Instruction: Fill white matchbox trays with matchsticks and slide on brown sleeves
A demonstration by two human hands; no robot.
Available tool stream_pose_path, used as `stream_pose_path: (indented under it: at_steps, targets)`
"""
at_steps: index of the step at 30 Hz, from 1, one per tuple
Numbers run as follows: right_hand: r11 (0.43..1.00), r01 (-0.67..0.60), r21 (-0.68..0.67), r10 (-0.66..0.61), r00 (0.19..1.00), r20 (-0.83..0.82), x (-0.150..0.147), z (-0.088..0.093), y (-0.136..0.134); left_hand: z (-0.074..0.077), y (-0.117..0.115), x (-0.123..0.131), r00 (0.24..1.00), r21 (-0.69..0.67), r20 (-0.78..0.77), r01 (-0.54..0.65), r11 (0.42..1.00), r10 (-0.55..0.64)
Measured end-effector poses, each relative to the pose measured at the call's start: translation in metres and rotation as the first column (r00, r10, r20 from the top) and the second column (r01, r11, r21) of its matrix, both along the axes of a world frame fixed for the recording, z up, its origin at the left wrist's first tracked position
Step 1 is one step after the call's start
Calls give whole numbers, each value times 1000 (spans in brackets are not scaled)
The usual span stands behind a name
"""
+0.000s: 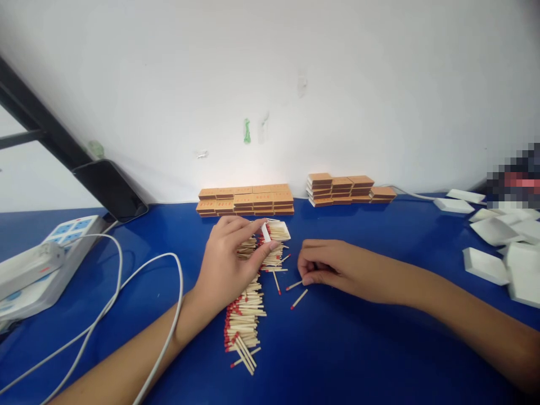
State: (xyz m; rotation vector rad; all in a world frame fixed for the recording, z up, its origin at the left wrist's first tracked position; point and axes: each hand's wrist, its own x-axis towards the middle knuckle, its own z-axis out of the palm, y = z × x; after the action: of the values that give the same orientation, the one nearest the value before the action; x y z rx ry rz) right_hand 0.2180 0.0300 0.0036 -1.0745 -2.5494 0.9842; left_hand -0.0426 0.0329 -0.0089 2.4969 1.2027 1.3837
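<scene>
My left hand [230, 256] is curled over a small white matchbox tray [276, 230] filled with matches, with thumb and fingers gripping it. A long pile of red-tipped matches [244, 320] runs along the blue table [358, 349] below that hand. My right hand [327, 264] lies fingers-down on the table, pinching a single match [294, 285]. Another loose match [299, 299] lies just below it.
Two stacks of orange matchboxes [247, 201] [346, 189] stand against the white wall. Several white empty trays [493, 247] lie at the right. A power strip [46, 259] with white cables [126, 281] and a dark phone [112, 188] are at the left.
</scene>
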Motion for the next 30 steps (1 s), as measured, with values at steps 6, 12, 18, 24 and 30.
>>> stream_pose_path:
  at_steps: [6,12,18,24,30]
  targets:
    - [999,21,-29,-20,998,57,-3,3,-6,0,1,-1,1000,-4,-2,20,1000,-20]
    - [1000,11,-2,-11,999,36,-11,-1,-18,0,0,0,1000,-13,-6,17,1000,-17]
    - [994,66,85,-66,998,-1,-5,5,-12,-1,1,-1,1000,-8,-7,25,1000,-25]
    - [879,308,363,-236,944,-229,-3,4,-2,-2,-4,4,993,-27,-4,121,992,-121]
    - [849,277,450,-185,953,-239,-11,3,-11,-3,-11,8,980,-34,19,200,979,-199]
